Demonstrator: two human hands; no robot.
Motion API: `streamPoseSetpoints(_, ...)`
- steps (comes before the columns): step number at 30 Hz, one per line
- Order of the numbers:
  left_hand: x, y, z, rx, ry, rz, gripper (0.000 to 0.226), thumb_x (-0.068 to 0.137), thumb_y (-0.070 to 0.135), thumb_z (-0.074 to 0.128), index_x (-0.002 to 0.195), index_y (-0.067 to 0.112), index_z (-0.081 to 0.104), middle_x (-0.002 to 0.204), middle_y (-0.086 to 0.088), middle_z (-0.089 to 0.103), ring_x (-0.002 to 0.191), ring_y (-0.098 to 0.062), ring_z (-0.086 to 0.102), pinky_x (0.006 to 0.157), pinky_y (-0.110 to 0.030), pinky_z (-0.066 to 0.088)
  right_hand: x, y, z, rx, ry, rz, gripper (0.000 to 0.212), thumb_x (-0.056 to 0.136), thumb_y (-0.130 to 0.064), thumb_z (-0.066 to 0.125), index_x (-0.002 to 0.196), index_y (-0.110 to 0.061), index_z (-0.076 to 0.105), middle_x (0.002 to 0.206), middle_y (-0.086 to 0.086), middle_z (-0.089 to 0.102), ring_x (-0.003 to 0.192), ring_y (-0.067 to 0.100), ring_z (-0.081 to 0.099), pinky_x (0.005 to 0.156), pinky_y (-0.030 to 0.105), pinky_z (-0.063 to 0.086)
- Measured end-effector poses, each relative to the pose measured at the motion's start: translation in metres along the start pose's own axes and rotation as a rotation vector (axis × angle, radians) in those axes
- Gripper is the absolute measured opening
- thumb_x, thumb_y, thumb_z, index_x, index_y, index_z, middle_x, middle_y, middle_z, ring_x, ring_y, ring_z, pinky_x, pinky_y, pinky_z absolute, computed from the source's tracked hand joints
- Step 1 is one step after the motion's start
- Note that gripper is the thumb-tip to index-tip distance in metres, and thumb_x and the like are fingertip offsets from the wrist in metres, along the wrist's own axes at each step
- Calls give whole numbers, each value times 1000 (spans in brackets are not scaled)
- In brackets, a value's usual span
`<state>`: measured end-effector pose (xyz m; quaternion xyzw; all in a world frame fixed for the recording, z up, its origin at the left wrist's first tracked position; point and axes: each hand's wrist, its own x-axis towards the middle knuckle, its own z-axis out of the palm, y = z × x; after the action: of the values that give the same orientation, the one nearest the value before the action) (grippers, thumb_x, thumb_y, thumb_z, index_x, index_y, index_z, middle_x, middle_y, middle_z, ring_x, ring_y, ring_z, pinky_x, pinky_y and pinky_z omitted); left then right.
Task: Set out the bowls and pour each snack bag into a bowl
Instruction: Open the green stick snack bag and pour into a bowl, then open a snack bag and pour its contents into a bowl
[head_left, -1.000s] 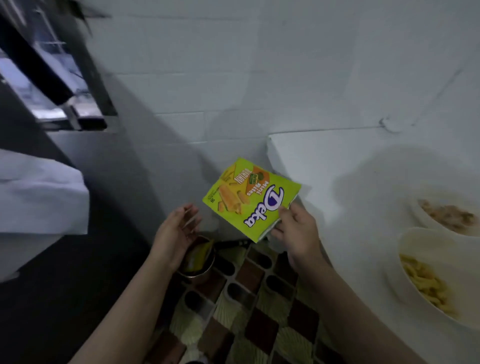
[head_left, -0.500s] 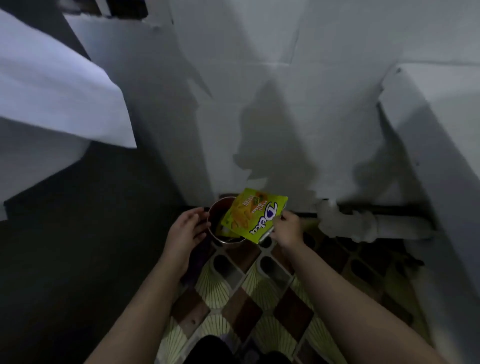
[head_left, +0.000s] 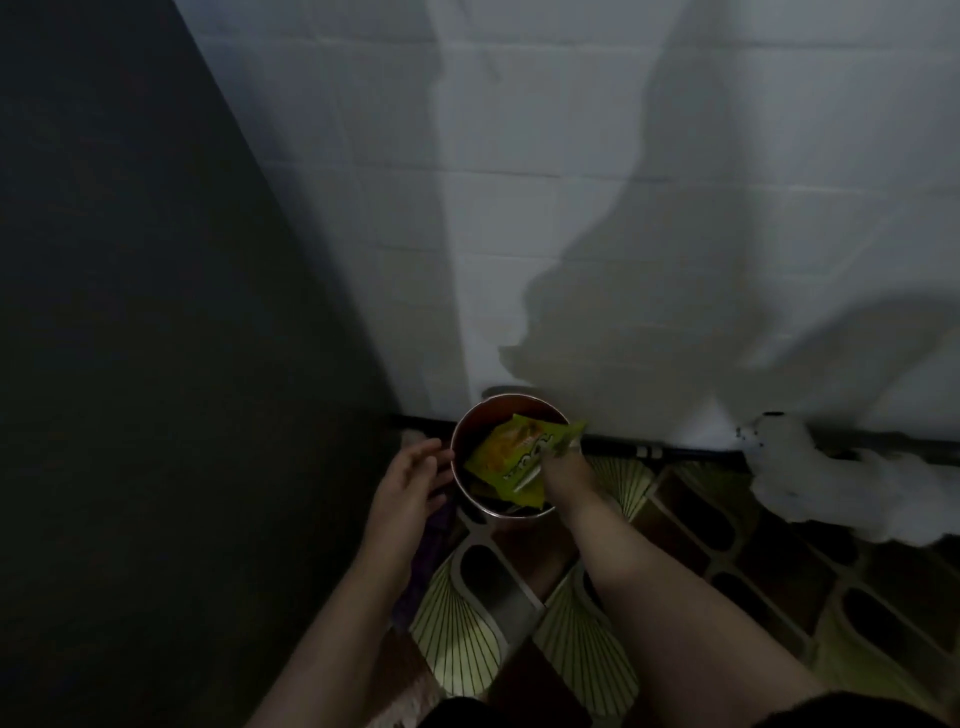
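A yellow-green snack bag (head_left: 511, 457) lies partly inside a small round metal bin (head_left: 467, 493) on the floor by the wall. My right hand (head_left: 566, 470) grips the bag's right edge over the bin's mouth. Beside the bin's left rim, my left hand (head_left: 410, 480) hovers with fingers spread and holds nothing. Dark scraps lie under the bag inside the bin. No bowls are in view.
A white tiled wall (head_left: 623, 234) rises just behind the bin. A dark panel (head_left: 156, 338) fills the left side. The floor (head_left: 727, 545) has patterned brown and green tiles. A white wrapped pipe (head_left: 810, 467) runs along the wall base at right.
The view tilted down from the counter with the bowls to the floor. My right hand carried the bag down into the bin's mouth. My left hand stayed beside the bin's rim.
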<state>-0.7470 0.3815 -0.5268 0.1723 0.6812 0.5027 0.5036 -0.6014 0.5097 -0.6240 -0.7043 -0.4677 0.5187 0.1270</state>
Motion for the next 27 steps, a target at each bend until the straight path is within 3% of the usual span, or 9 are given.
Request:
streamPoseSetpoints(3,-20,24,4,45,-21,14,26,103,22,42,121,24,60,120,2,65,110,-14,62,98,-37,49,-42,-23,-10,87,15,-101,33,102,-26,44,130,-12,55,126,15,61,113,32,58,87,34,48)
streamPoseSetpoints(5,-41,57,19,52,-42,64,25,103,21,42,118,23,61,118,1,66,109,-17,62,97,-39,50,-85,-51,-30,222,86,-249,21,101,-31,47,115,-27,62,117,6,67,104,24,63,92,41,52)
streamPoseSetpoints(7,-71,107,47,50,-74,148,23,103,19,42,116,18,61,113,-1,68,105,-19,64,90,-35,53,-137,-89,-70,392,189,-391,16,102,-29,47,95,-28,62,97,0,70,85,14,67,81,34,56)
streamPoseSetpoints(10,-126,184,91,50,-160,308,23,104,20,41,112,13,60,106,-1,69,98,-21,67,83,-34,56,-218,-148,-143,631,287,-555,24,104,-26,43,85,-23,58,79,-1,65,72,15,62,71,34,53)
streamPoseSetpoints(16,-259,322,166,8,-452,598,21,104,19,41,97,13,60,89,1,67,81,-16,63,81,-37,49,-376,-238,-289,732,526,-872,26,103,-23,39,81,-18,53,70,5,56,60,19,50,58,32,45)
streamPoseSetpoints(21,-352,382,216,3,-747,686,22,104,16,39,94,12,58,88,5,66,79,-13,62,76,-30,50,-484,-249,-389,609,806,-917,26,105,-16,39,84,-8,53,73,7,60,56,20,55,56,34,49)
streamPoseSetpoints(27,-442,399,268,59,-1067,735,21,105,17,37,98,14,57,92,1,65,80,-15,62,73,-27,49,-582,-204,-456,541,1116,-834,26,105,-15,38,85,-9,54,74,8,61,56,22,55,55,37,49)
